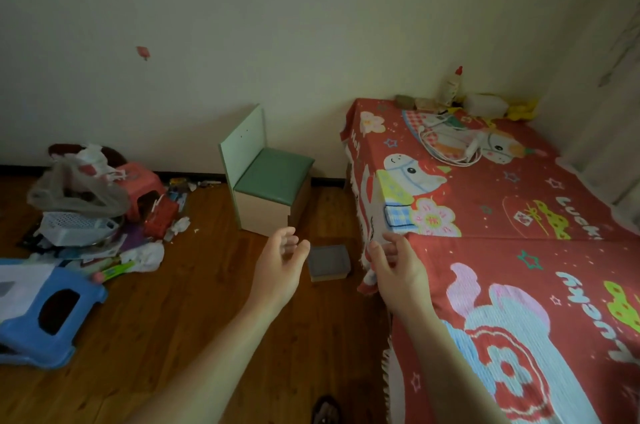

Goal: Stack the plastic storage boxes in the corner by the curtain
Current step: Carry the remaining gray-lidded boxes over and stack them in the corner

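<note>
A small grey plastic box (pixel 328 262) lies on the wooden floor beside the bed, between my two hands. My left hand (pixel 282 266) reaches forward over the floor, fingers relaxed and holding nothing, just left of the box. My right hand (pixel 394 262) is also stretched out with loose fingers, empty, at the edge of the red bedspread (pixel 502 216) and right of the box. A pale curtain (pixel 609 112) hangs at the far right corner behind the bed.
A small green chair (pixel 266 174) stands against the wall beyond the box. A blue stool (pixel 48 316) sits at the left. A heap with a pink stool (pixel 142 186), a white basket (pixel 74 226) and bags lies by the wall. Bottles and cables lie on the bed.
</note>
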{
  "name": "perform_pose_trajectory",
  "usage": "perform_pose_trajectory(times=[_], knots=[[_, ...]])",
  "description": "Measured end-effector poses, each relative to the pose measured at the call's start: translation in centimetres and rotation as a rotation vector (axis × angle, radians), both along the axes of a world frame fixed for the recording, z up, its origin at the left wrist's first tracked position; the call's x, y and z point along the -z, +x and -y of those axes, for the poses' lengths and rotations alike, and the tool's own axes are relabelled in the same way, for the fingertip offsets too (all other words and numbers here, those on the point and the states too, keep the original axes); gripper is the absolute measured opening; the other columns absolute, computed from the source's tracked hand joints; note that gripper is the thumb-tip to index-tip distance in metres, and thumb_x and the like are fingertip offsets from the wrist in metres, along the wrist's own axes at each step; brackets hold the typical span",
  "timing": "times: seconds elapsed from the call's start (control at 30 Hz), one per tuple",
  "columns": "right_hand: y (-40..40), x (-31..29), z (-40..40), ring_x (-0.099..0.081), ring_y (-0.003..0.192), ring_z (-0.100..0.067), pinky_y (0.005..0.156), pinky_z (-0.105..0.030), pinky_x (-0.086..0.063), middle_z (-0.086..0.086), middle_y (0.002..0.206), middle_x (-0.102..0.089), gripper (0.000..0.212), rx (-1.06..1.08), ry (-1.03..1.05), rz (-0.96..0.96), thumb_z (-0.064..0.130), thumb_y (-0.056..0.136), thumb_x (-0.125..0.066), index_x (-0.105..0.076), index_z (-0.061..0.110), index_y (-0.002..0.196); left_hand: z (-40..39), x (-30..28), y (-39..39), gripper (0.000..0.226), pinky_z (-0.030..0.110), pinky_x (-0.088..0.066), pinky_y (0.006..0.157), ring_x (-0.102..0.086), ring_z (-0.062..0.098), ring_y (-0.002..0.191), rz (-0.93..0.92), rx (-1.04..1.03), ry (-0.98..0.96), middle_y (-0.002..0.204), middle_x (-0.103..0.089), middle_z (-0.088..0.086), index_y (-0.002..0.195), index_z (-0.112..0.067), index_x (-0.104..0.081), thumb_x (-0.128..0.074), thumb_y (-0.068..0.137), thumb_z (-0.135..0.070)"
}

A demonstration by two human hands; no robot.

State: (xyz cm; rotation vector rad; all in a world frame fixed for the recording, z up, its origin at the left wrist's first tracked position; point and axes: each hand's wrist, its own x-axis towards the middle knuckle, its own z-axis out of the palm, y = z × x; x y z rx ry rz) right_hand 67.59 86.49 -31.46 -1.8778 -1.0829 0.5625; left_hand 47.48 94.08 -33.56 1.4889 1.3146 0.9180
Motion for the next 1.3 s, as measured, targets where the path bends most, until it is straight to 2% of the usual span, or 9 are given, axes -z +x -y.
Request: perform_pose_trajectory(times=[0.1, 0.2, 0.27, 0.37, 0.5, 0.63, 0.87, 1.1, 1.3], knots=[[2.7, 0.8, -4.2, -0.066, 0.094, -0.015, 0.082, -0.043, -0.057, 0.008, 0.104, -0.067, 0.049, -0.021, -0.01, -0.015, 0.053, 0.095, -0.052, -0.05, 0.024, 0.134, -4.1, 0.7, 2.8, 0.041, 0.009, -0.039, 0.073, -0.051, -0.014, 0.101, -0.01, -0.014, -0.015, 0.114, -0.057, -0.022, 0.132, -0.03, -0.049, -0.057, 0.095, -0.045], [5.5, 1.7, -8.5, -0.061, 0.096, -0.004, 0.076, -0.027, -0.053, 0.014, 0.103, -0.064, 0.049, -0.038, -0.035, 0.009, 0.054, 0.095, -0.051, -0.05, 0.025, 0.135, -8.1, 1.2, 5.6, 0.041, 0.007, -0.038, 0.072, -0.05, -0.019, 0.099, -0.039, -0.018, -0.042, 0.114, -0.057, -0.022, 0.132, -0.032, -0.049, -0.057, 0.095, -0.046], [7.0, 2.1, -10.9, -0.059, 0.095, -0.001, 0.068, -0.014, -0.043, 0.017, 0.104, -0.063, 0.049, -0.05, -0.048, 0.002, 0.055, 0.095, -0.051, -0.05, 0.027, 0.135, -10.4, 1.2, 6.9, 0.042, 0.008, -0.038, 0.073, -0.051, -0.016, 0.101, -0.038, -0.03, -0.05, 0.116, -0.058, -0.02, 0.133, -0.032, -0.049, -0.057, 0.094, -0.046], [9.0, 3.0, -14.7, -0.059, 0.098, -0.005, 0.066, -0.01, -0.038, 0.012, 0.108, -0.063, 0.051, -0.062, -0.071, 0.003, 0.055, 0.095, -0.051, -0.051, 0.024, 0.136, -13.9, 1.9, 8.5, 0.043, 0.008, -0.04, 0.074, -0.052, -0.015, 0.102, -0.039, -0.061, -0.067, 0.116, -0.06, -0.019, 0.133, -0.03, -0.05, -0.058, 0.094, -0.046], [10.6, 4.7, -18.1, -0.058, 0.098, -0.007, 0.065, -0.01, -0.037, 0.01, 0.108, -0.062, 0.053, -0.059, -0.124, 0.025, 0.057, 0.094, -0.05, -0.05, 0.024, 0.135, -17.3, 3.4, 9.7, 0.046, 0.009, -0.04, 0.076, -0.054, -0.011, 0.102, -0.061, -0.076, -0.094, 0.117, -0.06, -0.016, 0.135, -0.026, -0.05, -0.059, 0.094, -0.044], [12.0, 6.7, -22.3, -0.059, 0.097, -0.007, 0.069, -0.018, -0.042, 0.009, 0.105, -0.063, 0.055, -0.078, -0.171, 0.047, 0.059, 0.093, -0.05, -0.051, 0.023, 0.134, -21.3, 5.6, 10.8, 0.047, 0.012, -0.04, 0.078, -0.054, -0.006, 0.104, -0.062, -0.09, -0.15, 0.12, -0.061, -0.011, 0.136, -0.025, -0.049, -0.058, 0.095, -0.045], [13.6, 10.3, -29.7, -0.061, 0.097, -0.009, 0.065, -0.016, -0.041, 0.009, 0.11, -0.065, 0.055, -0.058, -0.288, 0.094, 0.063, 0.092, -0.047, -0.049, 0.027, 0.134, -29.0, 10.3, 12.5, 0.049, 0.016, -0.041, 0.08, -0.051, -0.008, 0.1, -0.095, -0.057, -0.245, 0.119, -0.057, -0.011, 0.136, -0.025, -0.047, -0.057, 0.094, -0.048], [14.0, 14.4, -37.8, -0.058, 0.099, -0.007, 0.075, -0.023, -0.046, 0.013, 0.109, -0.06, 0.055, -0.032, -0.396, 0.061, 0.061, 0.094, -0.047, -0.046, 0.029, 0.138, -37.5, 15.9, 13.1, 0.049, 0.022, -0.043, 0.086, -0.055, 0.003, 0.107, -0.166, 0.007, -0.338, 0.119, -0.058, -0.01, 0.135, -0.025, -0.048, -0.058, 0.093, -0.049], [15.2, 20.4, -43.1, -0.057, 0.1, -0.011, 0.079, -0.025, -0.043, 0.007, 0.111, -0.061, 0.053, -0.066, -0.508, 0.086, 0.056, 0.096, -0.048, -0.047, 0.024, 0.139, -42.2, 22.5, 13.3, 0.052, 0.023, -0.045, 0.082, -0.054, 0.0, 0.103, -0.215, 0.001, -0.419, 0.114, -0.056, -0.014, 0.136, -0.026, -0.047, -0.057, 0.091, -0.052]])
